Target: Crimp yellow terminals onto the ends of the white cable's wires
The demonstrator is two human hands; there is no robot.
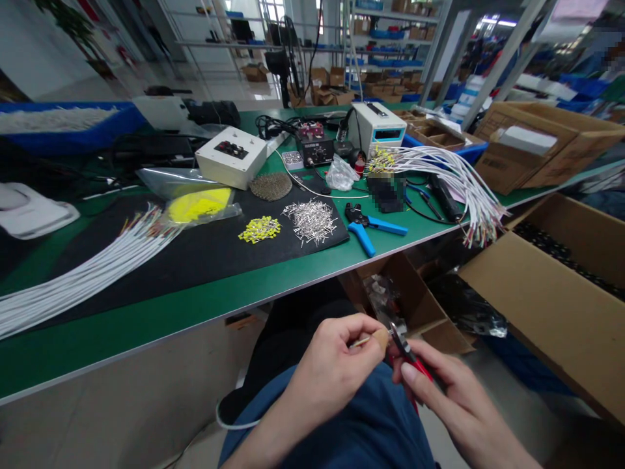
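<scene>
My left hand [336, 358] is closed in a pinch over my lap, with a thin pale wire [360, 341] between its fingers. A tan cover, like a finger cot, is on one fingertip. White cable [239, 426] loops out below the left forearm. My right hand [446, 384] is wrapped round the red handles of small pliers [401, 344], whose metal jaws meet the left fingertips. Exactly what sits in the jaws is too small to tell. On the bench ahead lie silver pin terminals [312, 221], yellow-sleeved terminals [260, 229] and a blue-handled crimping tool [371, 227].
The green bench [209, 306] has its front edge just beyond my hands. White cable bundles [97, 270] lie left and right on it. A white box [232, 156] and a bench instrument [375, 127] stand behind. Open cardboard boxes [537, 273] crowd the right side.
</scene>
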